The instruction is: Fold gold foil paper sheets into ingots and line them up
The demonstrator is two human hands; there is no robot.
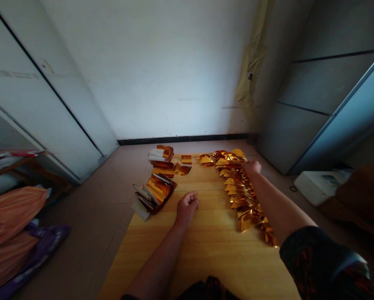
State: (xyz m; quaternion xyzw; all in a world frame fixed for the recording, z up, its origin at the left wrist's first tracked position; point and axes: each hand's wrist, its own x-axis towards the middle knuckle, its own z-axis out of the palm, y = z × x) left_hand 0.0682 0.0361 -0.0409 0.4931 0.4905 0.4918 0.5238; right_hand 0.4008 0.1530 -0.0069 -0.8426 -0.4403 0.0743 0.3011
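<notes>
My left hand [187,208] rests over the middle of the wooden table [205,241], its fingers curled together; whether anything small is between them is hidden. My right hand [252,167] reaches to the table's far right, touching the upper end of a long row of folded gold foil pieces [237,187]. Its fingertips are hidden against the foil. On the left lie stacks of gold and grey paper sheets [158,189], with another curled bundle [160,154] behind them. Two loose gold sheets [182,168] sit beside the stacks.
A white wall [168,75] with a dark baseboard rises behind the table. At the right stand a grey cabinet [302,112] and a white box [315,187] on the floor. Orange and purple bags [14,216] lie at the left.
</notes>
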